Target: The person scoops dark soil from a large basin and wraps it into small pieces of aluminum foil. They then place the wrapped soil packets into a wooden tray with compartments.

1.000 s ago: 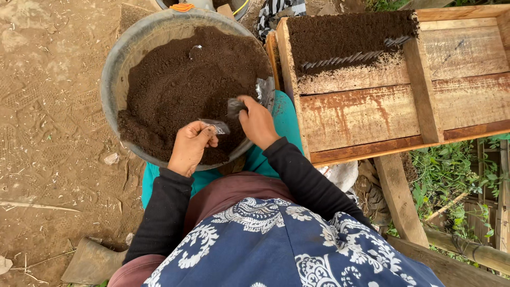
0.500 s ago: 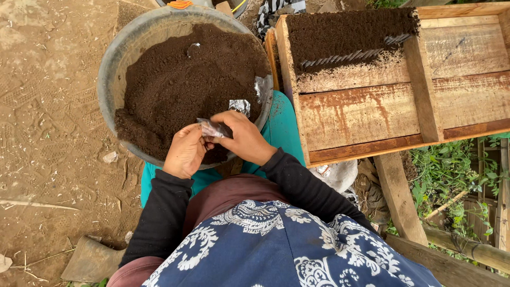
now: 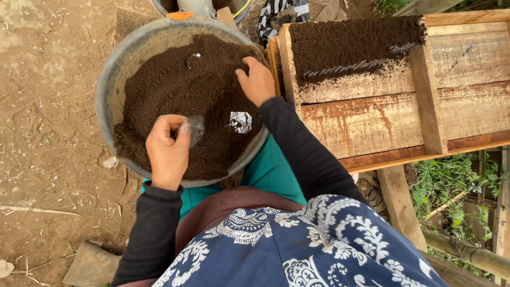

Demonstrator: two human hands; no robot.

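1. An outdoor work spot is shown from above: bare, trampled brown earth [image 3: 48,106] is seen on the left, strewn with bits of straw, and green weeds [image 3: 451,180] are seen at lower right beneath timber supports.
2. One round grey basin [image 3: 109,69], filled with dark soil [image 3: 170,90], is set on the ground in front of a seated person in black sleeves and a blue-and-white patterned cloth.
3. One wooden tray [image 3: 382,114] of rust-stained planks is placed just beside the basin on the right; its far-left compartment is packed with dark soil, along whose near edge a row of small filled bags [image 3: 350,67] is lined up, too small to be counted.
4. The left hand [image 3: 167,151] is held over the near part of the basin, its fingers closed around one small clear plastic bag [image 3: 194,129], which is gripped at its mouth.
5. The right hand [image 3: 257,81] is laid on the soil at the basin's far right edge, fingers curled downward; whether anything is held cannot be told.
6. Two more scraps of clear plastic are seen on the soil: one crumpled piece [image 3: 240,121] between the hands and one smaller piece [image 3: 193,57] near the far rim.
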